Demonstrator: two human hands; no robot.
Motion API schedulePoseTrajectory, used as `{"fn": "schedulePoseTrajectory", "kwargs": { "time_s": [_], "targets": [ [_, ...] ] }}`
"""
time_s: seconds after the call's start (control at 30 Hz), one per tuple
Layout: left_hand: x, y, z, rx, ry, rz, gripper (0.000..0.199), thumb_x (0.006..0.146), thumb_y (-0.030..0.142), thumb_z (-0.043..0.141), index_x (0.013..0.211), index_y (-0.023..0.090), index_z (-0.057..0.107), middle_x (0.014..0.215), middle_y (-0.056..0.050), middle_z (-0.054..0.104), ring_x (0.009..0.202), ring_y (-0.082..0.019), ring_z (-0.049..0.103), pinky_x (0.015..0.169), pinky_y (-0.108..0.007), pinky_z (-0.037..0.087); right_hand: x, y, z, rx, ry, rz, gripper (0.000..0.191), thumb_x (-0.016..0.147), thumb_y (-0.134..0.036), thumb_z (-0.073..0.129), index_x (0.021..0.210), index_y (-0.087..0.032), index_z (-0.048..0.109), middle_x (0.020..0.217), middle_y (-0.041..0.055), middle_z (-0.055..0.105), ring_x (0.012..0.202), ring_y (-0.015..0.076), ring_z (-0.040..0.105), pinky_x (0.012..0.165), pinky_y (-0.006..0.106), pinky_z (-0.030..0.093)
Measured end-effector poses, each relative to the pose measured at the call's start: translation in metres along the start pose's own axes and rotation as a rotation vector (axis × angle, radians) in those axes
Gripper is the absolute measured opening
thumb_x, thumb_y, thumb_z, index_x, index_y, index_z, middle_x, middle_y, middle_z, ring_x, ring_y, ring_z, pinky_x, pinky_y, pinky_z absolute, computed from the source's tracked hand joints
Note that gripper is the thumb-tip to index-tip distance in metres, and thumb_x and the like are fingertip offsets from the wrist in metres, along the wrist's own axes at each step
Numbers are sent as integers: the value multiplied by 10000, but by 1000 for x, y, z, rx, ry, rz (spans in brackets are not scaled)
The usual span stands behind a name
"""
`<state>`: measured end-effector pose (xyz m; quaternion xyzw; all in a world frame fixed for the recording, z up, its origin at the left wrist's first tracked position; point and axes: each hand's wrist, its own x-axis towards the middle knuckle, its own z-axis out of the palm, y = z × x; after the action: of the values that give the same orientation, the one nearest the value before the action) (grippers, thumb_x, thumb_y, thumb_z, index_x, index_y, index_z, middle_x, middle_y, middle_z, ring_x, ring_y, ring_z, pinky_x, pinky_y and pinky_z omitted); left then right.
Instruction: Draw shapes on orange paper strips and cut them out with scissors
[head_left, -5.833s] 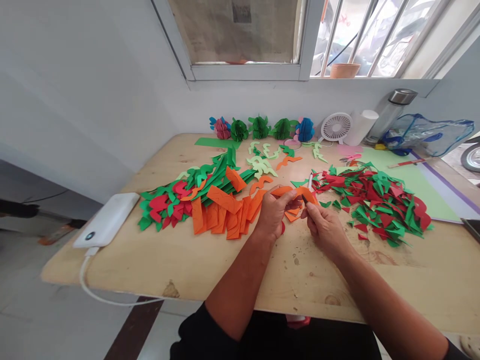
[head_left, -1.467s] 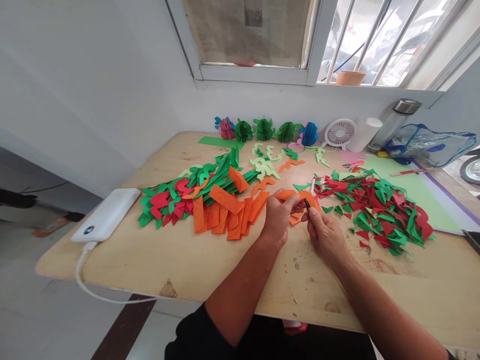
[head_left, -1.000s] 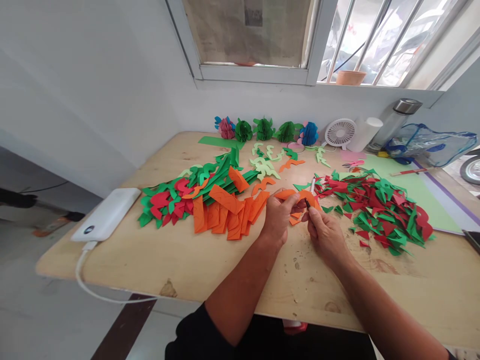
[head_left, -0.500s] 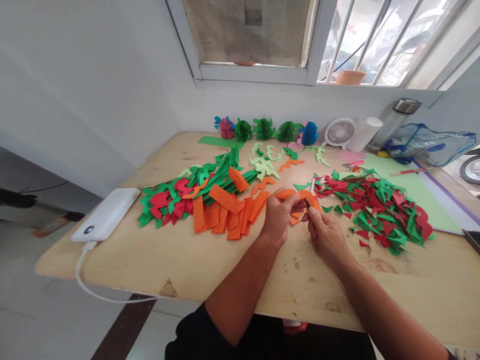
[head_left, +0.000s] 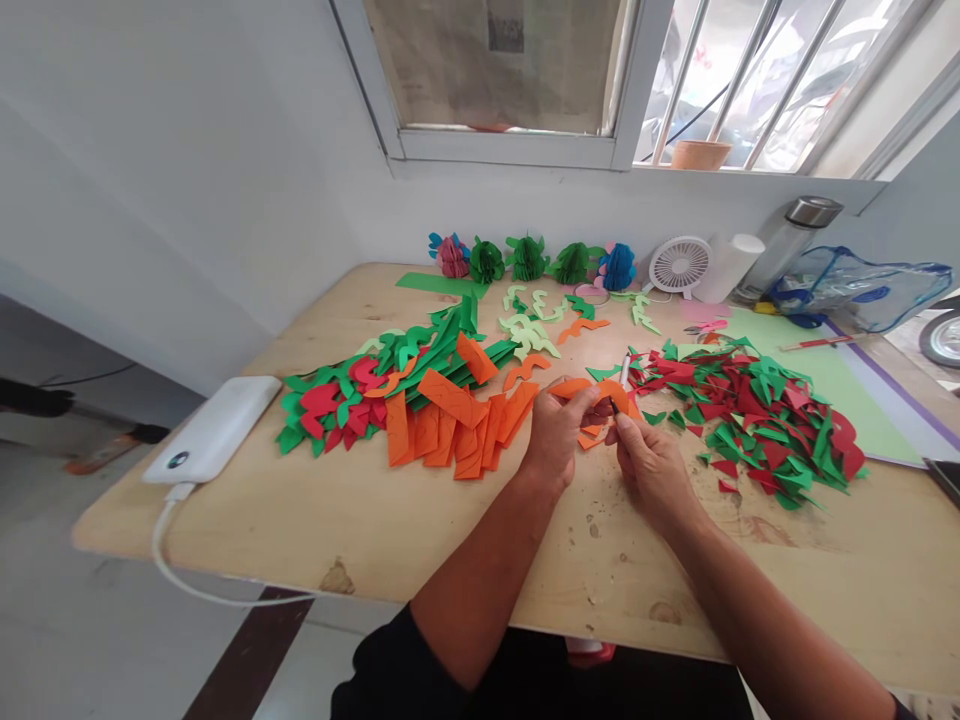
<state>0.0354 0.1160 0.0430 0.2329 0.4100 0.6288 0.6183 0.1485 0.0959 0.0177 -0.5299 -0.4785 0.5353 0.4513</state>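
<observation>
My left hand (head_left: 553, 435) pinches a wavy strip of orange paper (head_left: 576, 387) between thumb and fingers, just above the table. Close beside it, my right hand (head_left: 649, 460) is closed at the strip's right end on a slim tool with a dark part (head_left: 615, 406). Most of the tool is hidden by my fingers, and its kind cannot be made out. A thin pale rod (head_left: 625, 370) shows just beyond the strip; whether it belongs to the tool is unclear. Below the strip lie small orange pieces (head_left: 591, 437).
Left of my hands lie folded orange papers (head_left: 442, 430), with green strips (head_left: 450, 335) and red cut shapes (head_left: 322, 400). Red and green scraps (head_left: 757, 415) heap up on the right. A power bank (head_left: 214, 430) sits at the left edge. Behind stand honeycomb paper figures (head_left: 529, 258) and a fan (head_left: 680, 265).
The dark part of the tool has shifted very slightly at the orange strip. Both hands stay almost in place.
</observation>
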Motion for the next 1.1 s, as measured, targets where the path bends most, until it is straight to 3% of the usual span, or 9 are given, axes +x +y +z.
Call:
{"fn": "schedulePoseTrajectory", "kwargs": {
  "time_s": [0.37, 0.57, 0.73, 0.87, 1.0, 1.1],
  "targets": [
    [1, 2, -1, -11, 15, -3, 233, 554, 291, 725, 668, 157, 572, 592, -17, 642, 574, -156, 642, 630, -286, 503, -1, 0, 0, -56, -69, -24, 577, 711, -742, 578, 660, -168, 574, 423, -100, 268, 397, 57, 186, 385, 226, 112],
    [1, 3, -2, -10, 23, 3, 205, 561, 273, 713, 667, 154, 584, 594, -19, 649, 561, -143, 633, 625, -273, 499, -1, 6, -3, 31, -95, 15, 517, 750, -681, 598, 716, -165, 589, 442, -97, 297, 397, 59, 200, 380, 222, 133],
    [-1, 5, -2, 10, 14, 5, 202, 589, 296, 714, 663, 130, 627, 585, -38, 658, 544, -137, 624, 625, -274, 500, -1, 7, -5, 120, -41, -5, 458, 759, -631, 631, 718, -178, 578, 457, -97, 298, 407, 63, 204, 384, 221, 142],
    [-1, 5, -3, 14, 22, 4, 226, 584, 310, 740, 661, 135, 619, 583, -35, 658, 545, -139, 627, 633, -279, 501, 1, 1, -7, 147, 98, -48, 407, 714, -558, 721, 704, -193, 539, 478, -104, 285, 413, 58, 205, 383, 217, 150],
    [-1, 3, -3, 60, -74, -38, 237, 587, 323, 746, 663, 143, 613, 585, -43, 664, 549, -144, 626, 617, -278, 495, 1, -4, -9, 192, 170, -66, 371, 705, -503, 759, 816, -192, 589, 518, -109, 271, 424, 53, 201, 384, 206, 153],
    [-3, 3, -4, 146, -184, -80, 215, 601, 315, 731, 676, 142, 628, 594, -54, 674, 544, -141, 616, 598, -271, 486, 0, -7, -10, 230, 163, -73, 373, 715, -511, 748, 740, -193, 554, 537, -104, 255, 432, 50, 193, 382, 202, 146]
  ]
}}
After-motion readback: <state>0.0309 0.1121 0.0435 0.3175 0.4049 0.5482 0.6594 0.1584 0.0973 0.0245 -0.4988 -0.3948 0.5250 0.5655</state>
